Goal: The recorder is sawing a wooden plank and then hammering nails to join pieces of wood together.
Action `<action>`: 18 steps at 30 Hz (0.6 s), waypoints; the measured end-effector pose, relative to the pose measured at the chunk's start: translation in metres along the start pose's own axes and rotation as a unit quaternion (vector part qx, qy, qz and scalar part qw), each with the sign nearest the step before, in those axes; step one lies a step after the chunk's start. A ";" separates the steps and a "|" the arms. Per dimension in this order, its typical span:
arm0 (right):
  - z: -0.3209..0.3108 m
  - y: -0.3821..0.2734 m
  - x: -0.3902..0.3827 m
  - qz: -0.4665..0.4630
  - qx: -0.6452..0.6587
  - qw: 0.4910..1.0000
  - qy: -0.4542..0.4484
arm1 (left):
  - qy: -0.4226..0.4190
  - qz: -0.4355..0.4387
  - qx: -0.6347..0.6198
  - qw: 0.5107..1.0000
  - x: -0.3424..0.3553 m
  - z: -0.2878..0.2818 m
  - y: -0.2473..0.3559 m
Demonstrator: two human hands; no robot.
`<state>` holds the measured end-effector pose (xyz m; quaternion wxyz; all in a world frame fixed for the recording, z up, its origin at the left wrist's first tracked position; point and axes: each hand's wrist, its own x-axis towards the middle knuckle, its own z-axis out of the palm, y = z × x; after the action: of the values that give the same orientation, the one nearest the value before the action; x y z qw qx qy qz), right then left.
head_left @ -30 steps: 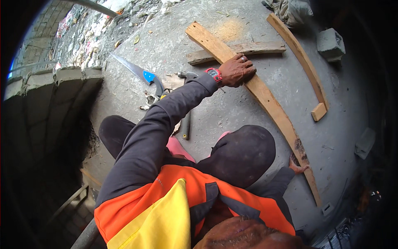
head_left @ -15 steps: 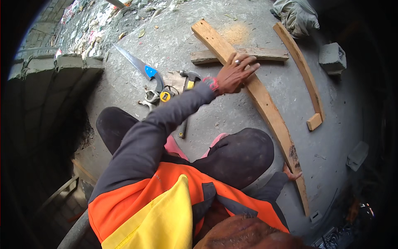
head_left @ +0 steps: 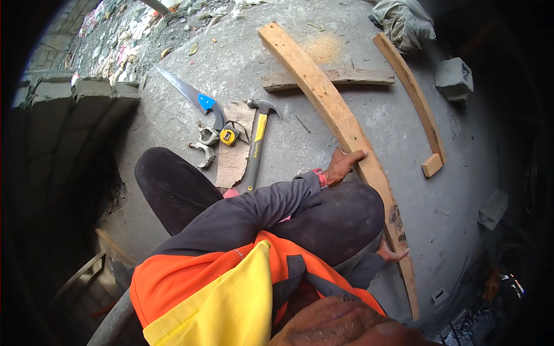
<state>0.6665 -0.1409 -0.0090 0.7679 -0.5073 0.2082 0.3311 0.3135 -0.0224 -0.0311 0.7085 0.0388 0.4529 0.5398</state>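
A long wooden plank (head_left: 323,95) slants from the far middle down to the near right, past my bent right knee. Its far part rests across a shorter, weathered piece of wood (head_left: 358,76) on the ground. My left hand (head_left: 344,165), with a red watch at the wrist, grips the plank's left edge, thumb over the top face. Closer to me, my right hand (head_left: 392,251) holds the same plank near a dark, rough patch, its fingers partly under the wood. Both forearms have dark grey sleeves.
Left of the plank lie a handsaw (head_left: 190,92), a tape measure (head_left: 229,135), metal clamps (head_left: 203,154) and a claw hammer (head_left: 257,144) on cardboard (head_left: 231,164). A curved timber strip (head_left: 412,86), a small wood block (head_left: 431,165) and concrete blocks (head_left: 454,79) lie on the right.
My left hand has come down the plank from its far part to its middle, closer to my knee. The plank has shifted slightly toward me; my right hand stays on its near part.
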 end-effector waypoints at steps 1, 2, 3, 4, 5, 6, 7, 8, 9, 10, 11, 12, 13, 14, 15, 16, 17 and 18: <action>0.000 0.004 0.001 0.001 0.003 1.000 0.000 | 0.026 0.022 0.007 0.999 -0.002 -0.002 0.004; 0.000 0.011 0.005 0.030 -0.007 0.999 -0.013 | 0.026 0.024 0.010 0.999 -0.003 -0.009 0.010; -0.002 0.011 0.007 0.053 -0.016 0.998 -0.021 | 0.027 0.045 0.005 0.999 -0.013 -0.010 0.026; -0.001 0.015 0.007 0.079 -0.025 0.996 -0.031 | 0.030 0.069 0.000 0.997 -0.017 -0.014 0.039; 0.016 0.027 -0.022 0.090 -0.047 0.994 -0.035 | 0.033 0.089 0.002 0.995 -0.016 -0.022 0.046; 0.016 0.036 -0.011 0.091 -0.045 0.994 -0.032 | 0.033 0.088 0.005 0.996 -0.015 -0.029 0.054; 0.012 0.040 0.001 0.126 -0.058 0.989 -0.048 | 0.053 0.105 -0.008 0.993 -0.016 -0.031 0.063; 0.006 0.043 0.011 0.159 -0.069 0.983 -0.063 | 0.072 0.121 -0.020 0.990 -0.018 -0.034 0.071; 0.017 0.056 -0.011 0.157 -0.088 0.982 -0.050 | 0.072 0.113 -0.013 0.991 -0.018 -0.045 0.077; 0.030 0.073 -0.032 0.154 -0.105 0.982 -0.036 | 0.083 0.099 0.003 0.992 -0.018 -0.056 0.082; 0.037 0.082 -0.040 0.141 -0.094 0.985 -0.024 | 0.083 0.079 0.017 0.993 -0.016 -0.060 0.086; 0.042 0.088 -0.044 0.169 -0.115 0.977 -0.062 | 0.101 0.091 0.040 0.990 -0.004 -0.074 0.082; 0.045 0.085 -0.043 0.185 -0.129 0.970 -0.094 | 0.106 0.095 0.064 0.988 0.006 -0.085 0.069; 0.043 0.074 -0.039 0.185 -0.138 0.966 -0.116 | 0.103 0.042 0.075 0.991 0.003 -0.084 0.068; 0.053 0.076 -0.048 0.214 -0.136 0.964 -0.084 | 0.061 0.073 0.088 0.992 0.000 -0.095 0.070; 0.056 0.093 -0.056 0.256 -0.119 0.958 -0.045 | 0.092 0.026 0.079 0.992 -0.013 -0.097 0.084; 0.047 0.103 -0.044 0.228 -0.164 0.952 -0.121 | 0.068 0.032 0.043 0.996 -0.029 -0.097 0.094; 0.033 0.108 -0.033 0.191 -0.144 0.967 -0.090 | 0.113 -0.063 0.013 0.991 -0.022 -0.109 0.096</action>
<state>0.5653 -0.0923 -0.0433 0.6245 -0.5317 0.1816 0.5425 0.1690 -0.0480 -0.0299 0.6843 -0.0420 0.5388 0.4895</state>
